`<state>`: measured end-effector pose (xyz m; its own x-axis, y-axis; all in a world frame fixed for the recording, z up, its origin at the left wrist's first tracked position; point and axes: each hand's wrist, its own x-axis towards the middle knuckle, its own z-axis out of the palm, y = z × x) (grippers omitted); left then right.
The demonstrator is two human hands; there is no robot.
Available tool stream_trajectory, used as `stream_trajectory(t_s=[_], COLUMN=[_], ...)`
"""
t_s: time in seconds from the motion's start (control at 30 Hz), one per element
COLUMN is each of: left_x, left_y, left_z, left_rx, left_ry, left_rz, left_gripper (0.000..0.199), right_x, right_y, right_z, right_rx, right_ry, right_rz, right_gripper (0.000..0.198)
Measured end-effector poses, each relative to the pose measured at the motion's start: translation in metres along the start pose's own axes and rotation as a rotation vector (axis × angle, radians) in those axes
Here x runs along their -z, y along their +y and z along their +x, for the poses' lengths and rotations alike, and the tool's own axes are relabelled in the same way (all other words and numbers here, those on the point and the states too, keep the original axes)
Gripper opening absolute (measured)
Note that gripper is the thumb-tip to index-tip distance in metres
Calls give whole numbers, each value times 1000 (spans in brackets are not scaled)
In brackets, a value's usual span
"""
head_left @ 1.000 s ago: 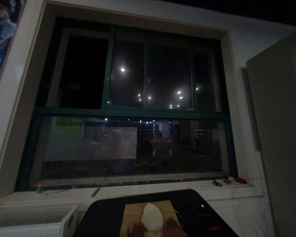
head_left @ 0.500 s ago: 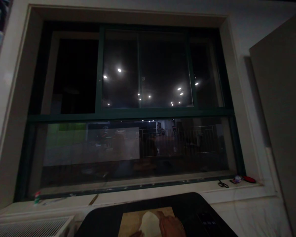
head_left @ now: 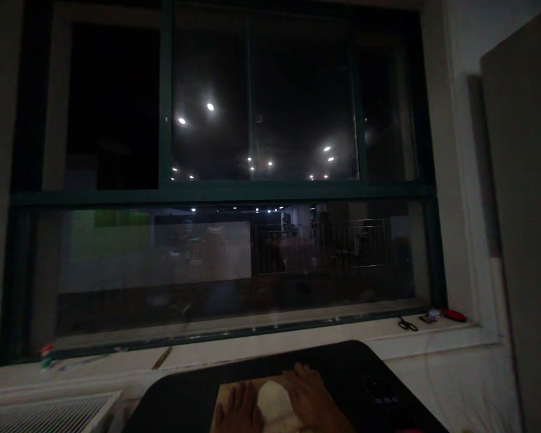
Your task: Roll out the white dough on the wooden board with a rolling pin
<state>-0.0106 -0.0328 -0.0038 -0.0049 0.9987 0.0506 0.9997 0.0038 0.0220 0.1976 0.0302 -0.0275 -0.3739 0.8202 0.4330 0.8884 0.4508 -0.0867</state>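
Note:
On the black table (head_left: 198, 394) lies a flat tan sheet or board (head_left: 228, 388). A pale, round-topped flat piece (head_left: 275, 406) rests on it; its material is too dim to make out, and its lower part is cut off by the picture's edge. My left hand (head_left: 240, 410) lies with fingers spread on the tan sheet, just left of the pale piece. Along the right side of that piece, my right hand (head_left: 313, 398) is stretched out flat, its fingertips reaching past the sheet's top edge.
A phone with lit digits (head_left: 386, 402) lies right of my hands. The windowsill (head_left: 234, 352) holds black scissors (head_left: 407, 325), a red object (head_left: 454, 315) and a small red-capped bottle or tube (head_left: 46, 356). A radiator (head_left: 58, 415) is at lower left, below the large window (head_left: 261, 191).
My left hand has come further into view and now lies flat beside the pale piece. The fingers of my right hand have straightened and reach further forward. The view has shifted a little.

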Motion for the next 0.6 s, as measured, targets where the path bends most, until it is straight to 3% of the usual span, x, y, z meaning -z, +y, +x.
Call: stream_trajectory(t_s=[0.33,0.6], left_x=[20,-16], left_y=[10,4], left_z=[-30,-43], left_rx=[-95,-136], left_ry=[56,195], left_rz=[-32,-41], left_gripper=[62,57], right_x=[21,48], right_y=[-16,-43], right_z=[-42,-74], right_rx=[-117,-177], right_ry=[-5,-7], right_rz=[120,0], right_gripper=[53,49])
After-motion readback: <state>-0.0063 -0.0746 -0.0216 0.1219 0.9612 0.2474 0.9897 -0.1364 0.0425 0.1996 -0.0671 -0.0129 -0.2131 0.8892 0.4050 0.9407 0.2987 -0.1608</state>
